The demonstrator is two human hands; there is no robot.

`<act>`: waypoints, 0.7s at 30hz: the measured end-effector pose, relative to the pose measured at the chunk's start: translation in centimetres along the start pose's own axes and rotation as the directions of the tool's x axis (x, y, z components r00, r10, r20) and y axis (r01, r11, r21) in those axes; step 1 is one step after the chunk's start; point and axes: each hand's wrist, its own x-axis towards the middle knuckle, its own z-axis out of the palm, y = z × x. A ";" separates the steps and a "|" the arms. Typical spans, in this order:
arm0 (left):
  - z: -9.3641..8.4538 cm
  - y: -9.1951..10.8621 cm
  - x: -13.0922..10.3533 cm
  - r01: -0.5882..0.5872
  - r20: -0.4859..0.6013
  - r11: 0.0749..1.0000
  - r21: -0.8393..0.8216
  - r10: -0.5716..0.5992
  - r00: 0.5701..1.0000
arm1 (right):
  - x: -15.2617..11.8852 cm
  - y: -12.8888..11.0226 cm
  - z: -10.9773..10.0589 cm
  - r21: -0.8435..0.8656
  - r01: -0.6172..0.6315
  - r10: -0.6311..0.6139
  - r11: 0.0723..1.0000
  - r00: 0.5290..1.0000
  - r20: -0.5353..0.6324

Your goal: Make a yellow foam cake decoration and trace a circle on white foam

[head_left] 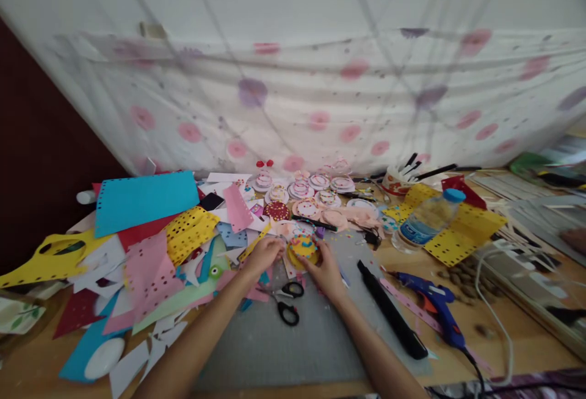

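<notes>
A small round yellow paper piece with a blue-dotted raised ring (303, 246), like a little hat or cake, lies at the middle of the work area. My right hand (327, 271) holds its right side between thumb and fingers. Just left of it, my left hand (266, 254) has its fingertips pinched together; whatever is in them is too small to make out. Black-handled scissors (289, 302) lie below on the grey mat (284, 362). Behind the yellow piece are a black pen (314, 222) and a dark red dotted disc (276, 210).
Several decorated round paper pieces (301, 189) stand at the back. Coloured paper scraps (151, 277) cover the left side. To the right are a black stick-like tool (391, 310), a blue glue gun (433, 302), a plastic bottle (428, 222) and a white cable (492, 313).
</notes>
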 end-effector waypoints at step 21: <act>1.5 1.0 1.8 0.141 0.241 0.960 -0.241 -0.082 0.967 | 0.1 0.1 -0.9 0.544 -0.250 0.323 0.801 0.945 -0.042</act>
